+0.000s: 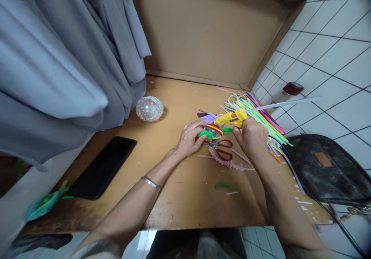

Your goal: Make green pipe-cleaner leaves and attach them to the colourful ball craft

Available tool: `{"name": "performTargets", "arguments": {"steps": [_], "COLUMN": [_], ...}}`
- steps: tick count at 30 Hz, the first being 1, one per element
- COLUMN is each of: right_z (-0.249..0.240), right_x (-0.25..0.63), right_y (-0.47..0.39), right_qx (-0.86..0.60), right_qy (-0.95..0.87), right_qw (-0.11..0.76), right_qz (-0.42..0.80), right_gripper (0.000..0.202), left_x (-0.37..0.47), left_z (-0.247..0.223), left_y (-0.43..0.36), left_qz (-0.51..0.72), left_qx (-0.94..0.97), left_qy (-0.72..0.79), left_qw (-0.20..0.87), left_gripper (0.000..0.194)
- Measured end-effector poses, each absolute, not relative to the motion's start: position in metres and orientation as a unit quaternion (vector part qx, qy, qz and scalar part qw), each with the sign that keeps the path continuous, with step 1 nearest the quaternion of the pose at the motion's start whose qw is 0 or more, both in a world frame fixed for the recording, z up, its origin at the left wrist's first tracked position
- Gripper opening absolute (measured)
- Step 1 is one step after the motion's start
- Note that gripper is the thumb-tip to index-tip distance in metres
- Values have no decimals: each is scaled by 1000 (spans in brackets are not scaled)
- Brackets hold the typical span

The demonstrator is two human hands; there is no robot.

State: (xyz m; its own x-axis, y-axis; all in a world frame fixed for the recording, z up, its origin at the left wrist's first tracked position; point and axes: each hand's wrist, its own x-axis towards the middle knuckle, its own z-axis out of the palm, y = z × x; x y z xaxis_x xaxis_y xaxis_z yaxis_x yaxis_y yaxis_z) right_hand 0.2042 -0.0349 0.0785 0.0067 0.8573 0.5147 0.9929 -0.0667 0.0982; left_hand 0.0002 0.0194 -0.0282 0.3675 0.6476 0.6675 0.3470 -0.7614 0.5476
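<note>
My left hand [191,137] is closed around the left side of a small craft piece [214,130] with red, yellow and green fuzzy strips. A yellow glue gun [231,118] is gripped in my right hand [251,135], its nozzle pointing left and touching or just above the piece. A long clear glue stick [284,103] sticks out of the gun's back. Just below the piece lie red-handled scissors [224,154] and a curled pink fuzzy strip [222,161]. Behind the gun's tip are purple fuzzy strips [209,118].
A clear speckled bowl [150,108] and a black phone [102,168] are on the left of the table [179,197]. Colourful pipe cleaners [263,116] and a dark patterned bag [327,170] lie right. Cardboard [208,31] stands behind; grey cloth [72,58] hangs left.
</note>
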Motion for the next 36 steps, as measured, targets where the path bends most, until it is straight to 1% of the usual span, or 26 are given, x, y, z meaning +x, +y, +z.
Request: {"name": "performTargets", "arguments": {"steps": [7,19,27,36], "right_z": [79,81,83,80], "right_x": [205,208,208,213], "right_y": [-36,-38,-41,-40], "right_qx": [-689,-692,-702,-702], "right_qy": [-670,-674,-668,-664], "right_qw": [148,150,120,117], "right_qz": [-234,-212,-216,-229], "right_gripper": [18,18,19,17], "left_x": [0,0,-1,-1], "left_z": [-28,-28,-29,-30], "left_y": [20,20,21,21], "left_qz": [473,475,490,480], "left_qx": [808,809,804,805], "left_qy": [310,309,297,310], "left_qw": [164,159,157,160], "left_gripper": [24,24,22,23]}}
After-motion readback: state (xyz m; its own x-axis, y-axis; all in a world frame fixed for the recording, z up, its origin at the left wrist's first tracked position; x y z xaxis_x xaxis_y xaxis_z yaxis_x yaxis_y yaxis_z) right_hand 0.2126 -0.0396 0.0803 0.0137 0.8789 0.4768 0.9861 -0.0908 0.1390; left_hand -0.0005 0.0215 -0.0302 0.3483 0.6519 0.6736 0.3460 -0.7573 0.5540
